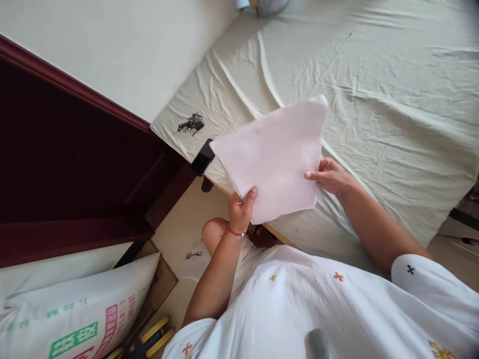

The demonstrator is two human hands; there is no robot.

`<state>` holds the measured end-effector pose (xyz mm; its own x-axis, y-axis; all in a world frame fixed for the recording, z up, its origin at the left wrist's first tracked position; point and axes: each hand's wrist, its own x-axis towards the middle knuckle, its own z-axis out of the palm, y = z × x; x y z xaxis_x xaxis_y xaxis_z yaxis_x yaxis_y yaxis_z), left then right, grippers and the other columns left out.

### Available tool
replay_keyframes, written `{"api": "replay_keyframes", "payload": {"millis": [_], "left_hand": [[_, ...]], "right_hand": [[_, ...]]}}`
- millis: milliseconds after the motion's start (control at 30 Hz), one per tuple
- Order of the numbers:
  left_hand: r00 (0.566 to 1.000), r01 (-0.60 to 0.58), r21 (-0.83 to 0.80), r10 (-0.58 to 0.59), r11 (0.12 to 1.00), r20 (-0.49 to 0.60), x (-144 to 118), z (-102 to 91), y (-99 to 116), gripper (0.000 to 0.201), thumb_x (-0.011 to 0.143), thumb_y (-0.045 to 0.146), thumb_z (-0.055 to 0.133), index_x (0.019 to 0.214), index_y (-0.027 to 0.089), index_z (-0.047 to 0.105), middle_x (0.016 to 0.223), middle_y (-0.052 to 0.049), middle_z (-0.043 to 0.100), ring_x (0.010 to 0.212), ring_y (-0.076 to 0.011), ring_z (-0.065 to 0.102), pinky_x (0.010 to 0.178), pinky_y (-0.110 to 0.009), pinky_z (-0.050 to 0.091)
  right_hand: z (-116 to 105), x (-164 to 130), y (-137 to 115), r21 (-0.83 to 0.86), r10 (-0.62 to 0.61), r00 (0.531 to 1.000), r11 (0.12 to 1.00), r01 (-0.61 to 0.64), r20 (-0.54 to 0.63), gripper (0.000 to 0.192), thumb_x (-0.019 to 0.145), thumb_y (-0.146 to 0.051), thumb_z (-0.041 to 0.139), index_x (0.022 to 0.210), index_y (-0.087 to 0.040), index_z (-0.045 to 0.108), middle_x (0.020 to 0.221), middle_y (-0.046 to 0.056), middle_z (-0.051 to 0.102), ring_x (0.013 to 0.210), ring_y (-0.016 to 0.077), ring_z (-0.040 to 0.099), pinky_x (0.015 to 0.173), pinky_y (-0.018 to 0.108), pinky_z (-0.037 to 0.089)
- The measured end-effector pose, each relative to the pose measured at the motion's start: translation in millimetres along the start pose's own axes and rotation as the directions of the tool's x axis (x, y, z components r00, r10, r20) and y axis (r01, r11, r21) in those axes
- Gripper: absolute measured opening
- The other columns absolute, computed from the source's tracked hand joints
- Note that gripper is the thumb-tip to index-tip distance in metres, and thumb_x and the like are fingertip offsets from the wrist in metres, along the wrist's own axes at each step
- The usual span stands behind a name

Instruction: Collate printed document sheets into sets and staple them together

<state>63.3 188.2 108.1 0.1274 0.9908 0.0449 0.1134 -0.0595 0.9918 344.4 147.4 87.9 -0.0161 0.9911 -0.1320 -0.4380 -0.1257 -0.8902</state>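
Note:
A folded pale pink cloth (275, 157) is held flat in the air over the near edge of a bed. My left hand (241, 209) grips its lower left corner, with a red string around the wrist. Along its right edge, my right hand (329, 175) pinches the cloth with the thumb on top. Under the cloth lies the bed's wrinkled pale green sheet (374, 99).
A bunch of keys (191, 123) lies on the sheet near the bed's left corner. A black phone (202, 157) sits at the bed edge beside the cloth. A dark red headboard (75, 149) is at left, a printed sack (75, 314) on the floor below it.

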Motion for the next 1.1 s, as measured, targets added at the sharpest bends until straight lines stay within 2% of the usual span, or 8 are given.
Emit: {"api": "replay_keyframes", "payload": {"millis": [133, 233, 367, 533, 667, 867, 967, 1100], "left_hand": [[0.989, -0.148, -0.033, 0.147, 0.988, -0.011, 20, 3.8, 19, 0.037, 0.077, 0.054, 0.087, 0.089, 0.019, 0.082, 0.091, -0.007, 0.082, 0.105, -0.0290, 0.078, 0.102, -0.043, 0.062], [0.986, -0.159, -0.108, 0.163, 0.981, 0.031, 31, 5.6, 17, 0.045, 0.070, 0.057, 0.092, 0.094, 0.020, 0.082, 0.092, -0.007, 0.081, 0.106, -0.0278, 0.078, 0.106, -0.045, 0.061], [0.995, -0.026, -0.138, 0.038, 0.990, 0.090, 37, 7.8, -6, 0.057, 0.059, 0.055, 0.098, 0.099, 0.019, 0.080, 0.092, -0.008, 0.081, 0.107, -0.0291, 0.078, 0.109, -0.047, 0.060], [0.981, 0.069, -0.094, -0.050, 0.993, 0.185, 33, 13.4, -20, 0.052, 0.065, 0.046, 0.097, 0.104, 0.016, 0.079, 0.094, -0.012, 0.082, 0.105, -0.0304, 0.078, 0.107, -0.050, 0.060], [0.989, 0.062, -0.155, -0.039, 0.986, 0.145, 30, 17.5, -14, 0.062, 0.059, 0.037, 0.101, 0.113, 0.018, 0.078, 0.105, -0.012, 0.082, 0.124, -0.0311, 0.072, 0.116, -0.049, 0.053], [0.988, 0.132, -0.169, -0.116, 0.977, 0.097, 21, 17.5, -25, 0.054, 0.067, 0.042, 0.097, 0.111, 0.018, 0.079, 0.113, -0.013, 0.082, 0.132, -0.0303, 0.069, 0.122, -0.047, 0.048], [0.991, 0.134, -0.247, -0.129, 0.960, 0.036, 15, 17.3, -32, 0.054, 0.070, 0.050, 0.094, 0.112, 0.020, 0.079, 0.117, -0.011, 0.082, 0.130, -0.0282, 0.070, 0.121, -0.045, 0.049], [0.966, 0.235, -0.391, -0.258, 0.890, -0.006, 8, 22.8, -33, 0.062, 0.069, 0.059, 0.092, 0.118, 0.026, 0.076, 0.126, -0.007, 0.080, 0.131, -0.0274, 0.070, 0.116, -0.044, 0.054]], "right_hand": [[10, 5, -32, -0.092, -0.196, 0.976, 0.978, 0.188, -0.095, 0.029, 0.066, -0.038, 0.100, 0.084, -0.023, 0.083, 0.101, 0.005, 0.081, 0.099, 0.0305, 0.079, 0.093, 0.049, 0.066], [10, 8, -48, -0.196, -0.304, 0.949, 0.939, 0.283, -0.088, 0.026, 0.067, -0.036, 0.099, 0.084, -0.023, 0.083, 0.101, 0.003, 0.081, 0.101, 0.0298, 0.078, 0.093, 0.047, 0.066], [-4, 11, -44, -0.316, -0.200, 0.980, 0.929, 0.193, 0.008, 0.034, 0.063, -0.038, 0.100, 0.090, -0.024, 0.084, 0.099, 0.003, 0.081, 0.097, 0.0302, 0.078, 0.087, 0.047, 0.068], [-12, 12, -29, -0.386, -0.191, 0.982, 0.905, 0.179, 0.009, 0.043, 0.064, -0.040, 0.100, 0.101, -0.027, 0.084, 0.105, 0.002, 0.081, 0.100, 0.0289, 0.077, 0.090, 0.047, 0.068], [-5, 14, -29, -0.367, -0.215, 0.976, 0.907, 0.207, 0.019, 0.049, 0.063, -0.039, 0.101, 0.107, -0.028, 0.083, 0.110, 0.002, 0.080, 0.107, 0.0304, 0.076, 0.093, 0.048, 0.067], [-9, 14, -35, -0.409, -0.072, 0.995, 0.908, 0.096, 0.075, 0.041, 0.067, -0.041, 0.099, 0.100, -0.022, 0.084, 0.096, 0.004, 0.080, 0.092, 0.0275, 0.077, 0.078, 0.039, 0.067], [-17, 4, -32, -0.322, 0.006, 0.991, 0.946, 0.038, 0.134, 0.037, 0.077, -0.045, 0.093, 0.105, -0.022, 0.083, 0.094, 0.004, 0.080, 0.092, 0.0260, 0.078, 0.080, 0.037, 0.065], [-17, -16, -5, -0.092, -0.048, 0.998, 0.994, 0.051, 0.032, 0.041, 0.073, -0.052, 0.094, 0.102, -0.026, 0.081, 0.098, 0.003, 0.081, 0.098, 0.0235, 0.077, 0.092, 0.038, 0.063]]}}
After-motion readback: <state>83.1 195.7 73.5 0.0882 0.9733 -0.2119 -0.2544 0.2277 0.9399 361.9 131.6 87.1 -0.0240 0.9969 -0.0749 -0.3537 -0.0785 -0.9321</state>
